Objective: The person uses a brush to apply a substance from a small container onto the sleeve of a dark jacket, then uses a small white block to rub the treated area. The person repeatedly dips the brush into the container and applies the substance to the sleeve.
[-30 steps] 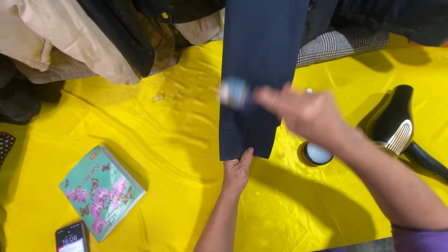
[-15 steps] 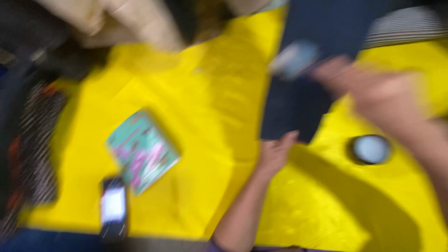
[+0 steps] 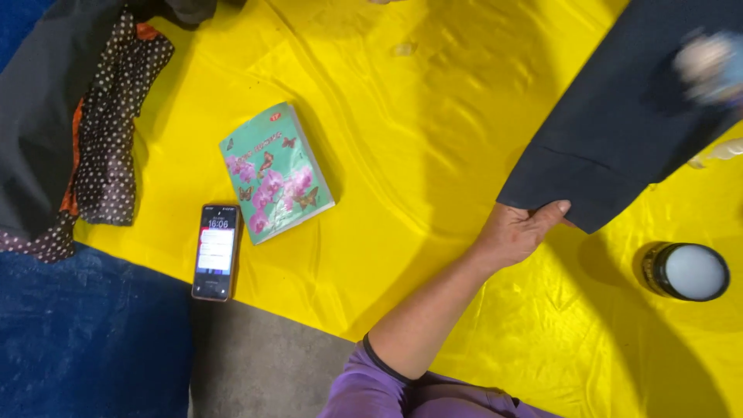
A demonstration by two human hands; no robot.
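Note:
A dark navy garment (image 3: 619, 131) lies on the yellow sheet (image 3: 433, 116) and runs off the upper right. My left hand (image 3: 520, 231) grips its lower hem, thumb on top of the cloth. At the top right a blurred pale blue object (image 3: 700, 66) hovers over the garment. My right hand (image 3: 731, 66) holds it, smeared by motion and mostly cut off by the frame's edge.
A green book with flowers and butterflies (image 3: 275, 172) and a lit phone (image 3: 217, 249) lie left of centre. A round dark jar with a white top (image 3: 687, 271) stands at right. Dotted dark clothes (image 3: 108, 131) are heaped at left, beside a blue mat (image 3: 77, 333) and grey floor (image 3: 255, 364).
The view has swung, so the garment now sits at the upper right and the black appliance is out of view. My left hand stays on the hem. My right hand moved to the frame's edge.

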